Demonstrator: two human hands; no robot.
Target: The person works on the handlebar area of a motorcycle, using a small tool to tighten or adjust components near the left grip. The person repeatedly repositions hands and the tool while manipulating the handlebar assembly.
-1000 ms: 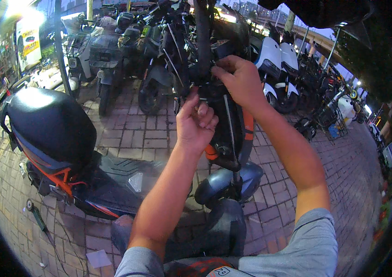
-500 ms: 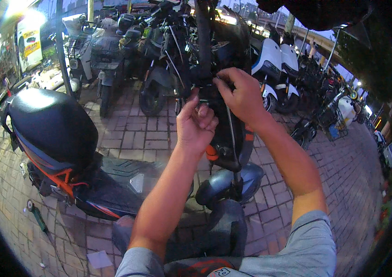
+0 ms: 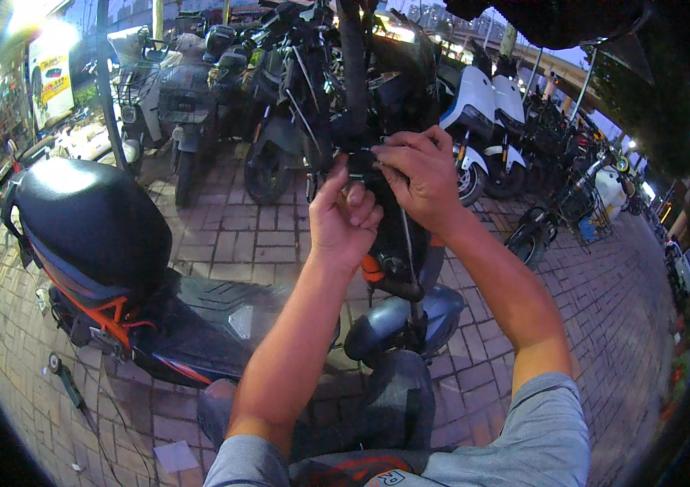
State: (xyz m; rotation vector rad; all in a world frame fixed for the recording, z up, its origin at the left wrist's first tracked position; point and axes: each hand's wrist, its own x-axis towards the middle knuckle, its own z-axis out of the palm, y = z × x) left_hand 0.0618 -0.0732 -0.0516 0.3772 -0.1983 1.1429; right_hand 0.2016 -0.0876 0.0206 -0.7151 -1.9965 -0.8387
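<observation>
A black and orange scooter lies before me, its black seat at the left and its front column rising at the top middle. Both my hands work at the column's black fitting. My left hand is curled below it, the thumb up against the fitting. My right hand grips the fitting from the right, fingers closed over it. A thin cable runs down from under my right hand toward the grey front mudguard. What the fingers pinch is hidden.
Several parked scooters and motorbikes crowd the back, with white scooters at the right. The ground is brick paving. A small tool and a paper scrap lie on the bricks at the lower left.
My right hand has come down from above and closed on the fitting at the column. My left hand has stayed just below it.
</observation>
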